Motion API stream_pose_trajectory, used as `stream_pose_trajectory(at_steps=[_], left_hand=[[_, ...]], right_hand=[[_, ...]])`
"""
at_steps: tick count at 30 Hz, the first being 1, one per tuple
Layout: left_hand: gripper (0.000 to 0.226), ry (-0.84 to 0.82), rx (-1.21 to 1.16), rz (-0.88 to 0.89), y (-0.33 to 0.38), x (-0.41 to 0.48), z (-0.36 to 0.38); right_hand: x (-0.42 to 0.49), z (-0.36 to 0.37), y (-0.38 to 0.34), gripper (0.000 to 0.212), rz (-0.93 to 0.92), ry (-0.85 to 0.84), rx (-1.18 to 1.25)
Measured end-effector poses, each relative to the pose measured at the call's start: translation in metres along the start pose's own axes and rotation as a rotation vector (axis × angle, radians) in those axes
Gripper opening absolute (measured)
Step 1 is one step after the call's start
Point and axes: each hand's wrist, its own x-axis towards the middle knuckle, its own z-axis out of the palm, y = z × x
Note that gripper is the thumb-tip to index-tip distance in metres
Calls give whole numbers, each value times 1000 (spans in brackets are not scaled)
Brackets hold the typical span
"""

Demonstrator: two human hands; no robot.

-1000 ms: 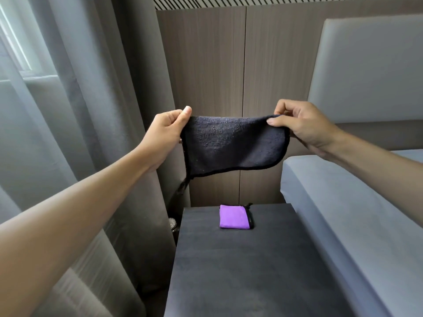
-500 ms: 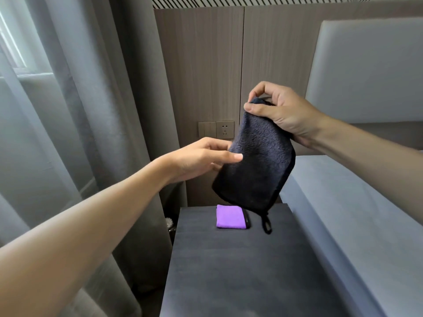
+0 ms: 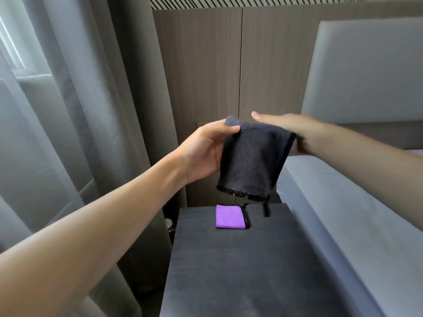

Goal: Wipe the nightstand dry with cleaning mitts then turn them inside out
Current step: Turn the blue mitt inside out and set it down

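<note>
Two mitts in view. The dark mitt (image 3: 251,161) is up in the air over the table's (image 3: 240,271) far edge, black-trimmed hem down, w/ a loop hanging off its lower right corner. Left grip (image 3: 203,154) pinches the mitt's top left corner, thumb on the near face, fingers behind. Right grip (image 3: 288,123) is spread: the fingers I can see lie straight along the mitt's top edge, touching it. Rest of that hand is behind the cloth, so I can't tell if it's inside the mitt or just behind it. The purple mitt (image 3: 231,217) lies flat on the table near the far edge, left of centre, black trim on its right side. The bed (image 3: 354,213) runs along the table's right edge, and a grey curtain (image 3: 80,110) hangs to the left.
</note>
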Motion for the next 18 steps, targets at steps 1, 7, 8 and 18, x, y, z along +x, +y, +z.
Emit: stream_pose_trajectory(at_steps=[1,7,8,18], left_hand=[[21,36,-41,6,0,1,0],[12,224,-241,37,-1,6,-14],[11,238,-247,34,-2,6,-16],[20,285,-16,60,-2,8,-20]], right_hand=[[-1,1,8,49,14,13,48],[-12,6,31,95,148,12,122],[-13,8,32,96,132,-85,156],[-11,19,23,16,-119,-226,455]])
